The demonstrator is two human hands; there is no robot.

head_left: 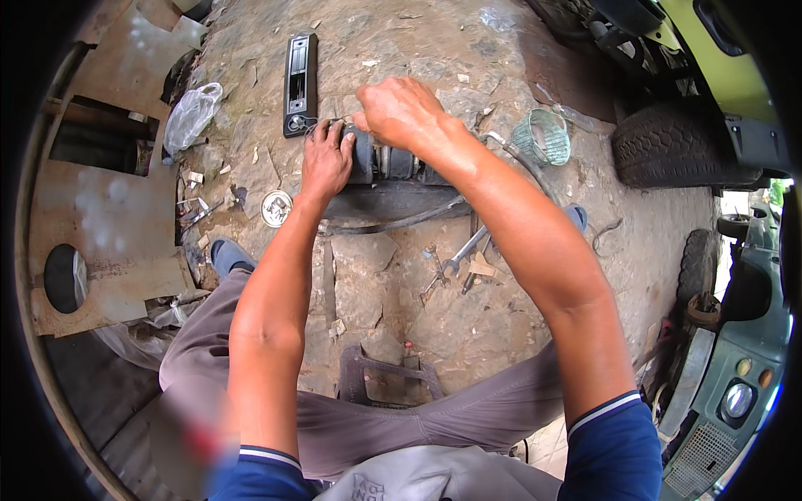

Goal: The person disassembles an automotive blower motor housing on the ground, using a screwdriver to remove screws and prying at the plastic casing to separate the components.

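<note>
Navy sleeves [614, 451] come nearest; beyond, the left hand [327, 159] and curled right hand [399, 110] meet at a black cylindrical assembly [396, 164]. What either grips, I cannot tell; uneven pressure might roll it.

Rough stone floor [626, 275], black slotted unit [299, 82], wrench [465, 249], green basket [528, 149]

You are holding your left forearm [288, 250] outstretched, your left hand [327, 161] resting knuckles up; your right forearm [526, 225] is slanting inward, your right hand [403, 110] curling close beside the left.
</note>
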